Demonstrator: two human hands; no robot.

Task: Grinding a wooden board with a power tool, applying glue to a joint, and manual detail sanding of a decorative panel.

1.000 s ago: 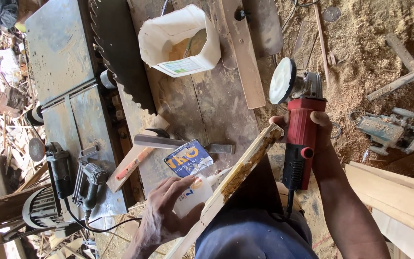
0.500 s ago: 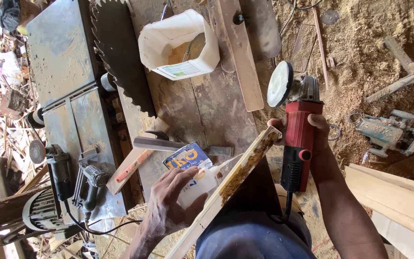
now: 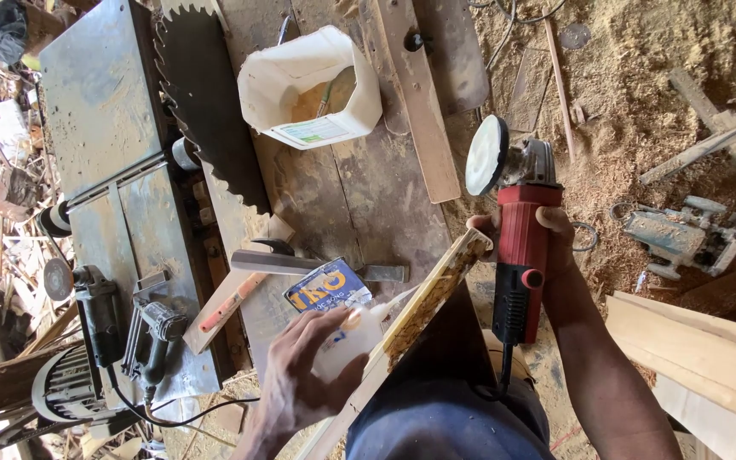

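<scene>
Nearest the person, at the bottom edge, the left hand (image 3: 300, 383) curls its fingers around a white plastic bottle (image 3: 353, 341) pressed against the side of a long wooden strip (image 3: 423, 311). That strip runs up and to the right from the person's lap, its upper face yellow-brown and rough, its far end lying just beside the right hand (image 3: 547, 234). The right hand is clenched round the red body of an angle grinder (image 3: 517, 238), which points away from the person with its round sanding disc (image 3: 485, 155) upright and facing left; its black cord hangs down towards the lap.

Just past the bottle, on the worn wooden tabletop (image 3: 368, 187), lies a blue and yellow packet (image 3: 327, 285), partly resting against a grey metal bar (image 3: 317, 266) that lies crosswise. A flat wooden offcut (image 3: 236, 298) with a red mark lies tilted beneath the bar. To the left, two dark power tools (image 3: 125, 328) sit on a grey metal machine table (image 3: 100, 145).

Farther off, a large toothed circular saw blade (image 3: 210, 111) lies across the tabletop, and beyond it stands a cut-open white plastic container (image 3: 308, 89) with brownish liquid inside. On the right, sawdust covers the floor (image 3: 641, 77), where a dusty grey router (image 3: 683, 230) lies near pale planks (image 3: 700, 358).
</scene>
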